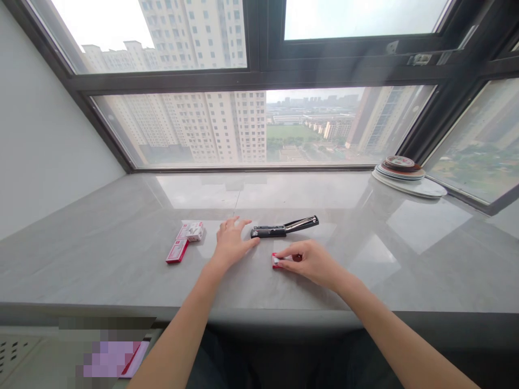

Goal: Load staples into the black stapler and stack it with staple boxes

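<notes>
A black stapler (268,231) lies on the stone sill, its top arm swung up and open toward the right. My left hand (232,240) is beside the stapler's left end, fingers spread and holding nothing. Below the stapler, my right hand (308,262) has thumb and forefinger closed on a small red-and-white box (274,265) resting on the sill. Something small and white shows at the fingertips; what it is I cannot make out. Part of the box is hidden behind the fingers.
To the left lie more small red-and-white boxes (177,252), one of them stacked higher. A pile of round plates or mats (409,186) stands in the back right corner by the window. The sill's front edge (284,310) runs close to my body.
</notes>
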Motion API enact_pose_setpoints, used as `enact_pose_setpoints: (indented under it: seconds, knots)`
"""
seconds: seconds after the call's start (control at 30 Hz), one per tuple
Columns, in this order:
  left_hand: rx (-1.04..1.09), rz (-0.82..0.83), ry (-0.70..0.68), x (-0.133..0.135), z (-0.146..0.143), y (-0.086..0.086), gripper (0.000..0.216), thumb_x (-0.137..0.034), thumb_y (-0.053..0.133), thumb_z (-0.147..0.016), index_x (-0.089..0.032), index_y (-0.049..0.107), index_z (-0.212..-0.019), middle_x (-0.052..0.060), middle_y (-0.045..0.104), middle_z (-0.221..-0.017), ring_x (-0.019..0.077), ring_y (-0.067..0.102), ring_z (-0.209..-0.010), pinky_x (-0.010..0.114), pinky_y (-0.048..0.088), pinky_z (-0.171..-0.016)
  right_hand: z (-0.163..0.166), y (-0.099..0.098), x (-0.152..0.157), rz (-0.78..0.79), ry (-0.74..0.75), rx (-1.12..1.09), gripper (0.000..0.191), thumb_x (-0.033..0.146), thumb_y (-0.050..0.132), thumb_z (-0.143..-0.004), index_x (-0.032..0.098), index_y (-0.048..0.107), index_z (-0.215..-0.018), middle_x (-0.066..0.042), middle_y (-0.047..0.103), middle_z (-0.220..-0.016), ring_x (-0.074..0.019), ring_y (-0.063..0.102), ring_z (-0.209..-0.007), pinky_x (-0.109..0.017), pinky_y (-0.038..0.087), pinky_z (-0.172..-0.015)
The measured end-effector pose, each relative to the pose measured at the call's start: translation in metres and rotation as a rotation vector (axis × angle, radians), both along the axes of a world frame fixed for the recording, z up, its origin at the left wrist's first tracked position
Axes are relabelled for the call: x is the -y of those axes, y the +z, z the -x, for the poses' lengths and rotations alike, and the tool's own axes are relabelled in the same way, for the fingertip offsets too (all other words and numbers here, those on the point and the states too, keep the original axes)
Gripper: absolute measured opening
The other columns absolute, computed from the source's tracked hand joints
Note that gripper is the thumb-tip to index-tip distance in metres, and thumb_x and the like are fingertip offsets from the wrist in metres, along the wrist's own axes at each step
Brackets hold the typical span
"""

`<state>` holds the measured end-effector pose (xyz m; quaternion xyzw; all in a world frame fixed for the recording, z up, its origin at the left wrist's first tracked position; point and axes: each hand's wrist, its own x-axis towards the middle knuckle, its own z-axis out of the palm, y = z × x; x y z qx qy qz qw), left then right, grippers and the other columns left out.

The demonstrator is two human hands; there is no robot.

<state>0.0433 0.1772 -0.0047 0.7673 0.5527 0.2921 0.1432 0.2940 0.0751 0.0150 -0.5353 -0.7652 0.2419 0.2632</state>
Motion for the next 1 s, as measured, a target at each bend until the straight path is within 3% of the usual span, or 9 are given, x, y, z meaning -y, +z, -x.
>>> enact_pose_setpoints:
  seconds: [0.1, 0.23, 0.5, 0.87, 0.93, 1.0]
  knots:
    - [-0.012, 0.129, -0.113, -0.010, 0.003, -0.005, 0.038, -0.051, 0.073, -0.084, -0.032, 0.071, -0.116, 0.004, 0.046, -0.160, 0.0365, 0.024, -0.156, 0.058, 0.015, -0.125, 0.008, -0.001, 0.002, -0.064, 0.012, 0.021, 0.028, 0.050, 0.067, -0.096, 0.032, 0.082, -0.109, 0.001, 0.068, -0.073, -0.0150, 0.055, -0.067, -0.027, 0.036, -0.065]
    - [0.048, 0.166, -0.182, 0.007, 0.000, -0.012, 0.035, -0.054, 0.070, -0.087, -0.033, 0.070, -0.114, 0.003, 0.044, -0.162, 0.0332, 0.021, -0.158, 0.060, 0.007, -0.126, 0.011, 0.007, -0.009, -0.192, -0.037, 0.018, 0.025, 0.042, 0.063, -0.099, 0.029, 0.081, -0.111, -0.001, 0.072, -0.080, -0.0152, 0.057, -0.070, -0.027, 0.036, -0.067]
    - [0.067, 0.105, -0.185, 0.035, -0.005, -0.013, 0.028, -0.053, 0.069, -0.090, -0.037, 0.073, -0.112, -0.002, 0.047, -0.160, 0.0311, 0.025, -0.157, 0.060, 0.008, -0.127, 0.014, 0.010, -0.046, -0.136, -0.020, 0.064, 0.027, 0.044, 0.063, -0.098, 0.027, 0.082, -0.106, 0.000, 0.069, -0.069, -0.0141, 0.056, -0.063, -0.026, 0.034, -0.064]
    - [0.069, 0.090, -0.176, 0.035, -0.005, -0.010, 0.027, -0.053, 0.071, -0.088, -0.038, 0.073, -0.110, -0.004, 0.052, -0.156, 0.0315, 0.029, -0.156, 0.061, 0.010, -0.127, 0.019, 0.017, -0.044, -0.094, -0.007, 0.117, 0.033, 0.047, 0.059, -0.099, 0.026, 0.081, -0.110, 0.000, 0.069, -0.068, -0.0148, 0.056, -0.062, -0.026, 0.034, -0.062]
    - [0.071, 0.095, -0.173, 0.035, -0.005, -0.010, 0.026, -0.052, 0.071, -0.088, -0.038, 0.073, -0.109, -0.005, 0.051, -0.156, 0.0317, 0.029, -0.155, 0.061, 0.010, -0.127, 0.015, 0.021, -0.040, -0.107, -0.052, 0.126, 0.034, 0.046, 0.060, -0.097, 0.025, 0.079, -0.115, -0.001, 0.070, -0.069, -0.0157, 0.058, -0.063, -0.027, 0.034, -0.062]
    - [0.075, 0.098, -0.167, 0.034, -0.005, -0.010, 0.024, -0.052, 0.071, -0.087, -0.038, 0.073, -0.107, -0.005, 0.051, -0.156, 0.0323, 0.029, -0.155, 0.062, 0.010, -0.127, 0.011, 0.025, -0.035, -0.129, -0.124, 0.150, 0.032, 0.045, 0.057, -0.098, 0.024, 0.080, -0.105, -0.001, 0.068, -0.068, -0.0160, 0.057, -0.063, -0.028, 0.032, -0.060]
